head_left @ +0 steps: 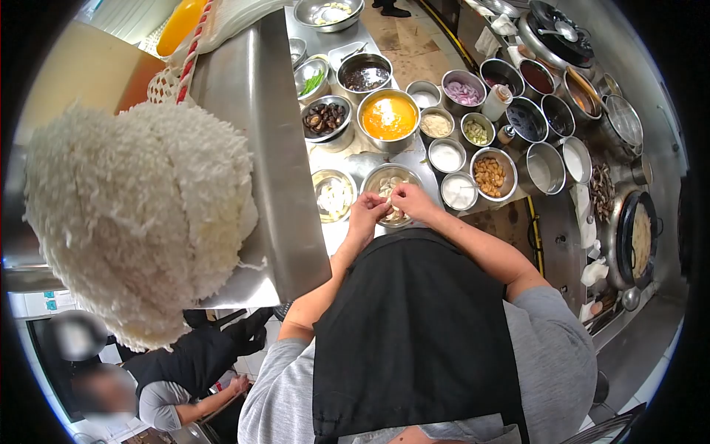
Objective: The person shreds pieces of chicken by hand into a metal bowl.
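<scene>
My left hand (368,213) and my right hand (411,201) meet over a metal bowl (367,177) close to my apron. Both are closed, with fingertips pinched together around a small pale piece that looks like a garlic clove. More pale garlic cloves (390,182) lie in the bowl below. Left of it, another metal bowl (316,180) holds whiter pieces, apparently peeled cloves. Just behind stands a pot of orange liquid (389,115), and a bowl of dark mushrooms (325,118) is beside that pot. My fingers partly hide the piece.
Several metal containers crowd the right side, including chopped red onion (464,92), white powder (447,156) and brown nuggets (489,176). A steel cabinet with a shaggy white bundle (140,214) rises at left. Another person (185,377) is at lower left. A wok (637,240) sits far right.
</scene>
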Demonstrator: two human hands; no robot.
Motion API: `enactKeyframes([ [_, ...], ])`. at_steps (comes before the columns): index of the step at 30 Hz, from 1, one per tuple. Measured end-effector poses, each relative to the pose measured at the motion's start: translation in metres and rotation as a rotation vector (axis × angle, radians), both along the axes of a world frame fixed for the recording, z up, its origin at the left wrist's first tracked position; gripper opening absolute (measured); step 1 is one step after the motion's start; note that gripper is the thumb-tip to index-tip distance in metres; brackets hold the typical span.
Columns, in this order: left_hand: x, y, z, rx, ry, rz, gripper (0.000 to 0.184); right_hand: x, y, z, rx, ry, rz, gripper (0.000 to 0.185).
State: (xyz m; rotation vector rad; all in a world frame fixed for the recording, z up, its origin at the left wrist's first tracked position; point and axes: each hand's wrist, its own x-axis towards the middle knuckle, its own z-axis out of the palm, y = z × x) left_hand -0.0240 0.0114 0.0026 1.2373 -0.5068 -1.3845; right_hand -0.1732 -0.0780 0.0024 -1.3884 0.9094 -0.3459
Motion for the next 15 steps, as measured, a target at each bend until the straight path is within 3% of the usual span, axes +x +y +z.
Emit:
enactKeyframes([
  [2,0.0,0.001,-0.003,0.011,0.2,0.049,0.015,0.0,0.002,0.006,0.001,0.042,0.006,0.014],
  [8,0.004,-0.001,0.001,0.044,0.158,0.012,0.019,-0.002,0.002,-0.005,0.136,-0.068,-0.021,0.014],
  [15,0.0,-0.001,0.011,0.021,0.26,-0.018,0.024,0.005,0.003,-0.024,0.12,-0.169,-0.086,0.017],
])
